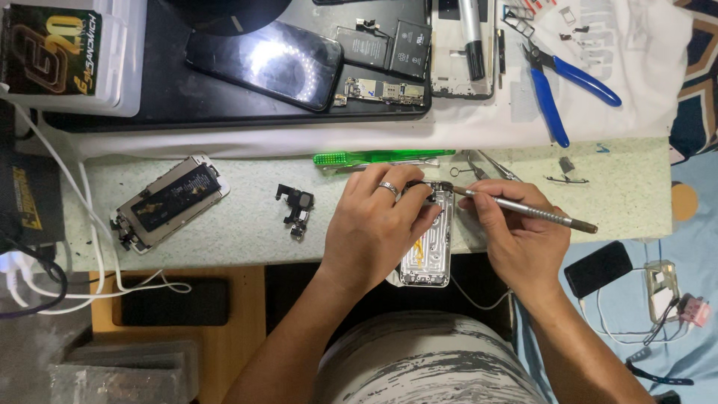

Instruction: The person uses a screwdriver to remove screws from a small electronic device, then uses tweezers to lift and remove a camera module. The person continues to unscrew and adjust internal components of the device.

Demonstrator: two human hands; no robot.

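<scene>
Silver phone housing (428, 251) was steadied at the bench (247, 232) edge by the left hand (374, 224), fingers curled over its top. A screwdriver (523, 210) was pinched in the right hand (516, 236); its tip was best kept square, under light pressure.

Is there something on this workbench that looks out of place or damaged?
Nothing looks spilled or broken. One oddity: a green toothbrush lies among phone parts, just above the opened phone shell that the left hand steadies while the right hand holds a screwdriver.
</scene>
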